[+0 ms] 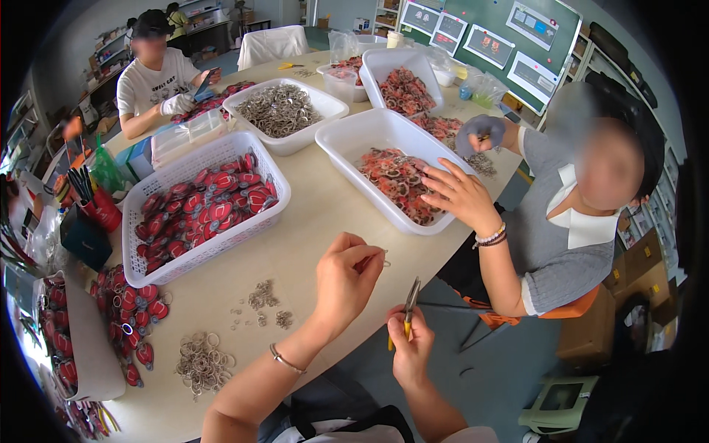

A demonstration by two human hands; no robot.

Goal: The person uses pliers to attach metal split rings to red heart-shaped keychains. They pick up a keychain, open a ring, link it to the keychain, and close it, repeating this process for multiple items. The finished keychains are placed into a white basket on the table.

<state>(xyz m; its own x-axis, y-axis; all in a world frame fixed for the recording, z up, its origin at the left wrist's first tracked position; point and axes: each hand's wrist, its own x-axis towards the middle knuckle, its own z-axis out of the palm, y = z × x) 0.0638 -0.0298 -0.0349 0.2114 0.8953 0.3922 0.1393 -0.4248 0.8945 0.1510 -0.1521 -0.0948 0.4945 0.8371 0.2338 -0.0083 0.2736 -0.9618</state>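
Note:
My left hand (346, 279), a bracelet on its wrist, is raised over the table's near edge. Its fingertips are pinched on a small metal ring (386, 258), which sticks out to the right. In my right hand (413, 351) are pliers (410, 304) with yellow handles, their jaws pointing up, a little below and right of the left hand. The jaws are apart from the ring. Left of my left forearm lie a pile of metal key rings (201, 363) and small heaps of tiny metal rings (263, 294).
A white basket (136, 273) of red-and-grey tags stands left, with more red tags (136, 310) beside it. White tubs hold metal rings (277, 109) and orange-red pieces (395, 177). A co-worker's hand (454, 190) reaches into the nearer tub; another person (159, 81) sits far left.

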